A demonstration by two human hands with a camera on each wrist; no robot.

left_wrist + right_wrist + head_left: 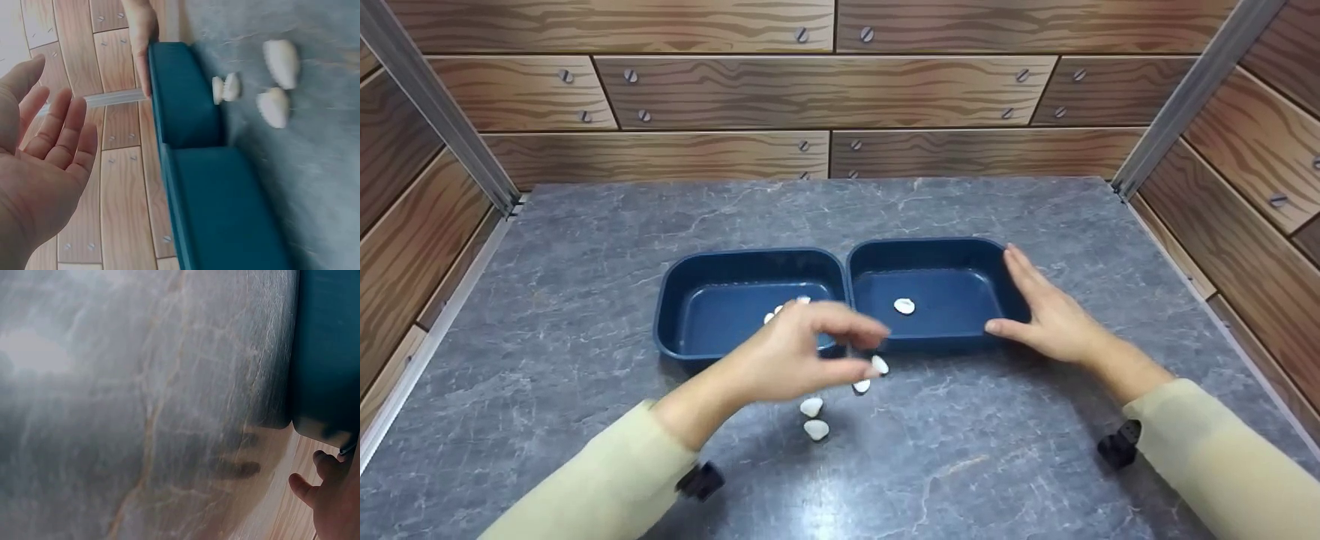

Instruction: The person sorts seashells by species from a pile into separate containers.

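Observation:
My left hand (791, 352) hovers above the near inner corner of the left blue container (720, 311), fingers loosely bent and thumb apart. In the left wrist view its palm and fingers (53, 132) show nothing held. My right hand (1054, 322) rests against the right end of the right blue container (945, 289), fingers extended along the far corner and thumb at the near rim. One white seashell (904, 306) lies inside that container. Several white shells (769, 318) in the left container are partly hidden by my left hand. More seashells (281, 64) lie on the tabletop before the containers.
The two containers stand side by side, their rims nearly touching, on a grey marbled table (960, 465). Wood-patterned panels (825, 90) close off the back and both sides, with metal posts (450, 112) at the corners.

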